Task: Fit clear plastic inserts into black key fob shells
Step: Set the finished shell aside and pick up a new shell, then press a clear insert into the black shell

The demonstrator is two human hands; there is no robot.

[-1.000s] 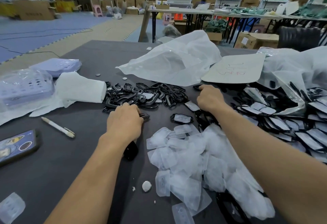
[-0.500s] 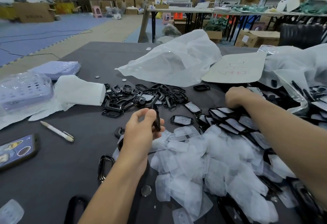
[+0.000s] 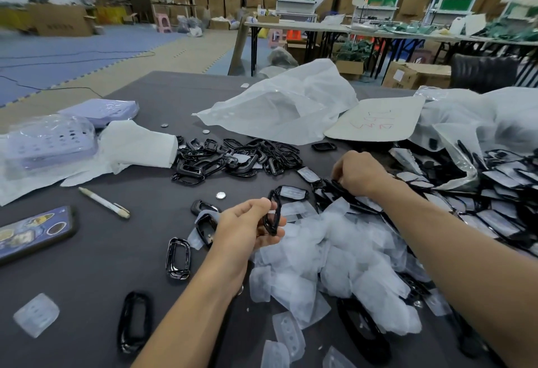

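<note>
Your left hand [image 3: 247, 228] pinches an empty black shell [image 3: 273, 213] edge-on. Your right hand [image 3: 359, 174] curls over the filled shells [image 3: 495, 216], and I can't tell if it grips one. Next step, likely: pick from the clear inserts [image 3: 349, 260] heaped between your hands.

the left hand [image 3: 246, 226] has lifted a black shell [image 3: 273, 231] off the table [image 3: 116, 251]; the right hand [image 3: 356, 174] swung right and back.

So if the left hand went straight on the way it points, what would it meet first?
Probably the fitted fob lying on the table just beyond the shell that the left hand holds; depth is unclear, so it might pass above it.
</note>
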